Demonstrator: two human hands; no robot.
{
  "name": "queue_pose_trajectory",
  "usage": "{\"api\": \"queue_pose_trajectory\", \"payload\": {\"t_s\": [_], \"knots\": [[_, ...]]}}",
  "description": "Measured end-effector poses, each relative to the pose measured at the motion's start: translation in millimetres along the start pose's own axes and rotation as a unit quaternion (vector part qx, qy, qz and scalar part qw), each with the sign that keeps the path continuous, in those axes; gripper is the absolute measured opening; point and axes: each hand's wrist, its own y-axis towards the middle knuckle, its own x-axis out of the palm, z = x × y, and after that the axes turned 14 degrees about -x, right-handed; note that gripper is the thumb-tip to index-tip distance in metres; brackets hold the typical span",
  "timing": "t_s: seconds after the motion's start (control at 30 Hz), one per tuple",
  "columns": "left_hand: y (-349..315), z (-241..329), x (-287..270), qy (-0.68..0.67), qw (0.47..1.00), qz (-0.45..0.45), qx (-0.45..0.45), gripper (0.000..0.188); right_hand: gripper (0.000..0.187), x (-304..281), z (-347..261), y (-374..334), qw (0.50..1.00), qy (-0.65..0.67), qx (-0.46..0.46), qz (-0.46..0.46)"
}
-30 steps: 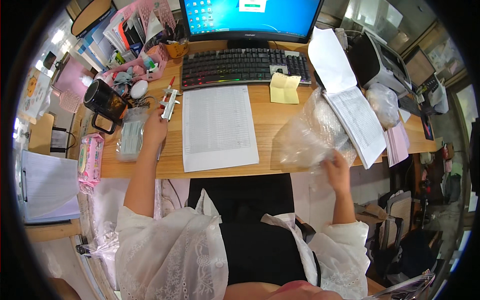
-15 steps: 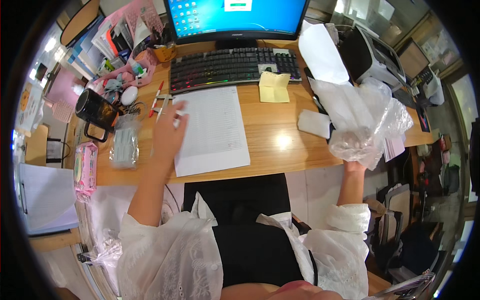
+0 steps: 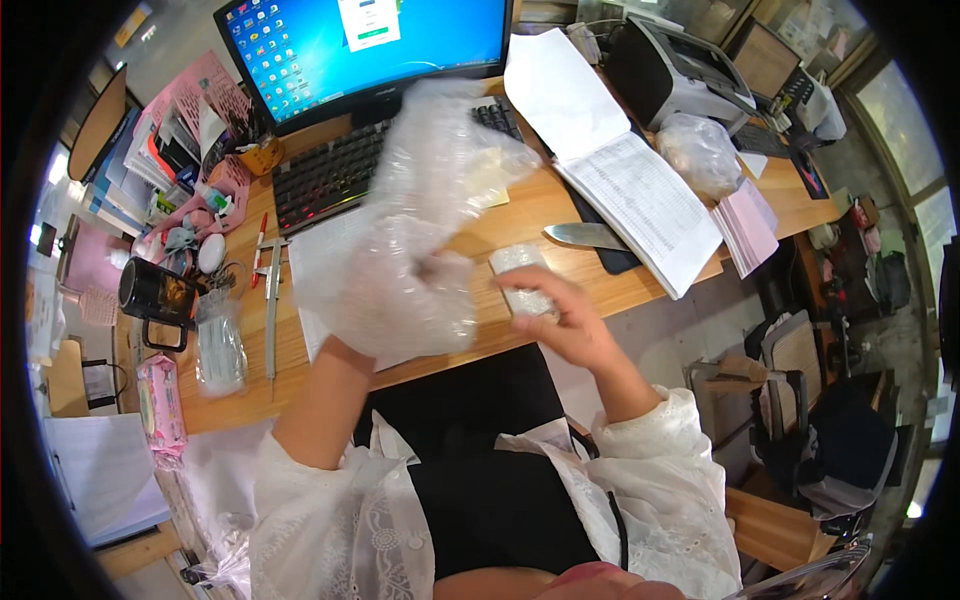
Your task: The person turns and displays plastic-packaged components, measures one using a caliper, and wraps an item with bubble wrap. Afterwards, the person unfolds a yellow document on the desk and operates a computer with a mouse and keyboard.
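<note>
A blurred clear bubble-wrap sheet (image 3: 425, 160) hangs over the paper and keyboard. It wraps my left hand (image 3: 395, 300), which grips it; most of those fingers show only dimly through the film. To the right, a small pale block (image 3: 522, 262), seemingly wrapped, lies on the desk. Over its near side reaches my right hand (image 3: 565, 315), fingers and thumb apart; whether they touch the block I cannot tell. A knife blade (image 3: 585, 235) lies beyond it, beside an open notebook (image 3: 645, 205). Under the bubble wrap is a printed sheet (image 3: 310, 265), partly hidden.
At the back stand a monitor (image 3: 370, 50) and keyboard (image 3: 325, 180). On the left are a caliper (image 3: 272, 310), a red pen (image 3: 259, 238), a black mug (image 3: 155, 295), a clear packet (image 3: 220, 345) and pink wipes (image 3: 162, 405). A printer (image 3: 680, 75) and crumpled plastic bag (image 3: 700, 150) sit right.
The bubble wrap has passed from my right hand to my left and moved leftward, uncovering the notebook and knife. My right hand has come to the pale block. The view has turned.
</note>
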Motion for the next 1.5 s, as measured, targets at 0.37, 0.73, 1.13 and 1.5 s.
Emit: {"api": "queue_pose_trajectory", "payload": {"t_s": [0.37, 0.73, 1.13, 1.5], "knots": [[-47.6, -35.9, -112.4, -0.410, 0.905, 0.063, -0.092, 0.030, 0.038, 4.4, 77.4, -10.0, 0.909, -0.417, 0.004, -0.013], [-59.3, -34.0, -125.0, -0.636, 0.739, 0.081, -0.209, 0.038, 0.029, -13.0, 66.7, 28.8, 0.906, -0.349, 0.206, 0.120], [-65.9, 7.2, -80.7, -0.171, 0.961, 0.145, -0.164, 0.061, 0.041, 122.9, 39.6, 49.5, 0.973, 0.205, 0.050, 0.094], [-190.3, 16.6, -139.2, 0.278, 0.887, 0.362, -0.069, 0.049, 0.059, 250.7, -5.0, 103.0, 0.704, 0.636, 0.305, -0.078]]}}
